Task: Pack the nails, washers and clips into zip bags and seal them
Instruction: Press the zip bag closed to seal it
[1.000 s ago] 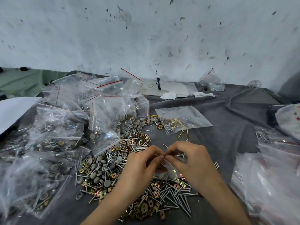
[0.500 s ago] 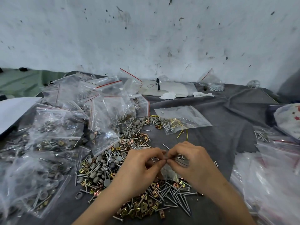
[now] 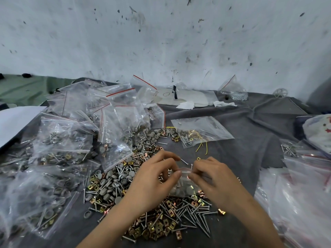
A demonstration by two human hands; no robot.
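Left hand (image 3: pixel 154 183): pinching the bag (image 3: pixel 181 185) at its red-striped top, left end.
Right hand (image 3: pixel 213 178): pinching the same top, right end.
Bag: between the hands, just over the pile (image 3: pixel 114 185); grey washers (image 3: pixel 190 189) inside.
Pile: loose nails (image 3: pixel 195 217), clips (image 3: pixel 157 228), on cloth (image 3: pixel 241 126).
Writing: inked ring on sheet (image 3: pixel 189 97); other marks unreadable.

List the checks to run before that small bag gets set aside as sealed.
1. Grip of left hand and right hand on the small zip bag at its top: ok.
2. Contents show grey washers: ok.
3. Anything besides washers inside: cannot tell.
4. Its red zip strip pressed shut across the whole width: cannot tell.
5. Pile of filled bags at left ready to take it: ok.
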